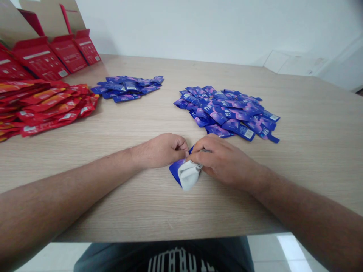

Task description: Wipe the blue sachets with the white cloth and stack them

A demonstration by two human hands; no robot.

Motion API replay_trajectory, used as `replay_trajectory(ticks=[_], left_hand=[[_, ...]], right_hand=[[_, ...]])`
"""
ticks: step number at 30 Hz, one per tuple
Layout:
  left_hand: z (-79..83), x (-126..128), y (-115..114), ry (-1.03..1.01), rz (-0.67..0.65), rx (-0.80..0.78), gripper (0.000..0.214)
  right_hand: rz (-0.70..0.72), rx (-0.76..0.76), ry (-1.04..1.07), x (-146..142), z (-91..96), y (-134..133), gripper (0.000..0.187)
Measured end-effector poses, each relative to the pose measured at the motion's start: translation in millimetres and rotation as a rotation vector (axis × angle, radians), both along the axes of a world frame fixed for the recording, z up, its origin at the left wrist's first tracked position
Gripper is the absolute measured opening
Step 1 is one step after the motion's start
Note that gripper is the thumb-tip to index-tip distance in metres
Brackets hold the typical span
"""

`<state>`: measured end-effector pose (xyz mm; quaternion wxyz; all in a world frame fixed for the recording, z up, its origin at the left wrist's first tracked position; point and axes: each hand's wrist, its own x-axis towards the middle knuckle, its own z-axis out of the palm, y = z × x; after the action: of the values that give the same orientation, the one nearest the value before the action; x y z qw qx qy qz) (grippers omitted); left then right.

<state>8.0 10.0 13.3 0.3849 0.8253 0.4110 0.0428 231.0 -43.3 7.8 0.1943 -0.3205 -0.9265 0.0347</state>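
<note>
A dark shirt [170, 260] with pale printed lettering is seen nearest the camera, just below the front edge of a wood-grain surface [159, 215]. At the far left, open red cartons [68, 53] are stood beyond a heap of red packets [48, 104], and a small pile of blue packets [127, 88] is laid further along the surface.

The left forearm [70, 189] is extended inward, and the left hand [159, 151] is rested on its outer edge. Its fingers [178, 143] are curled and pressed together, pinching the upper edge of a blue packet [175, 170]. The packet is held on the surface between both hands, and a white piece [189, 174] of soft-looking material protrudes toward the camera; its exact nature cannot be determined. The right hand [224, 160] is arched over the packet, with its fingers [204, 145] closed on the upper part and the tips partly hidden. For this hold, the wrists are best kept low and the pinch close to the packet's edge.

A larger pile of blue packets [227, 111] is spread beyond the right hand, and the right forearm [306, 211] is angled in from the lower right.
</note>
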Motion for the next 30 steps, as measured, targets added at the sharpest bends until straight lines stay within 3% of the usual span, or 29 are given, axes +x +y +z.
replay_trajectory(ticks=[6, 11, 16, 21, 26, 30], left_hand=[[-0.3, -0.2, -0.3, 0.000, 0.008, 0.015, 0.016], [1.2, -0.3, -0.8, -0.004, -0.004, 0.011, 0.017], [0.6, 0.1, -0.5, -0.001, 0.001, 0.019, 0.015], [0.5, 0.2, 0.0, -0.005, -0.008, 0.019, 0.016], [1.5, 0.4, -0.9, 0.000, 0.012, 0.018, 0.014], [2.5, 0.8, -0.9, 0.012, 0.008, 0.008, 0.015]], right_hand=[[-0.095, 0.004, -0.001, 2.8, 0.7, 2.7, 0.026], [0.007, 0.004, -0.015, 0.6, 0.5, 0.4, 0.025], [-0.110, 0.009, -0.023, 4.5, 1.7, 2.9, 0.025], [0.003, 0.005, -0.024, 1.7, 1.8, -0.3, 0.024], [-0.105, 0.000, 0.000, 2.1, -0.4, 2.3, 0.026], [-0.040, 0.021, 0.002, -4.6, -0.1, -2.5, 0.024]])
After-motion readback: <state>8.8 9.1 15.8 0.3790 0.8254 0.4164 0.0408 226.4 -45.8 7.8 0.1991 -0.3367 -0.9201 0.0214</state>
